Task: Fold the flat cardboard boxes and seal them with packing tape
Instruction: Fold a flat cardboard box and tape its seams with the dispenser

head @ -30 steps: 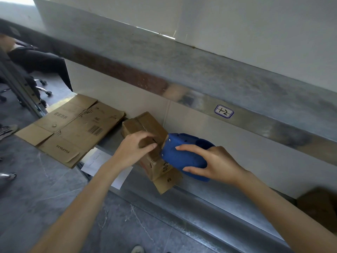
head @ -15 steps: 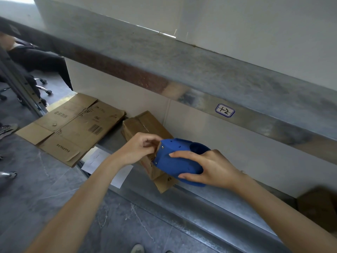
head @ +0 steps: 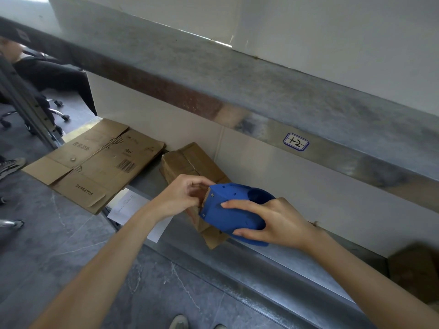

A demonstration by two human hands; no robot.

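A blue tape dispenser point(head: 234, 211) was held in the right hand point(head: 275, 222), with the fingers laid along its side and the thumb curled under its lower edge. The dispenser was kept just above the near end of a folded cardboard box point(head: 190, 160), its serrated cutter turned to the left. The left hand point(head: 181, 195) was placed at that cutter, its fingers curled together in a pinch. What appeared to be the brown tape end point(head: 201, 195) was caught between the fingertips, though the strip could hardly be made out.

The folded cardboard box was seen lying on a steel ledge point(head: 297, 267), tilted, with its far end close to the pale wall panel point(head: 273, 186) and its near corner hanging over the ledge's front edge. One taped seam was visible along its top face. To its left, a flat cardboard box point(head: 99, 162) with a printed barcode was spread out, partly over the ledge and partly out above the grey floor point(head: 59, 245). A white paper sheet point(head: 129, 205) was found beneath the left forearm, between the two boxes.

Above, a long metal beam point(head: 237, 91) was fixed across the view, and a small handwritten label point(head: 295, 141) was stuck to its lower face. A blurred brown box point(head: 415, 271) was seen at the right edge, and chair castors point(head: 58, 110) at the far left.
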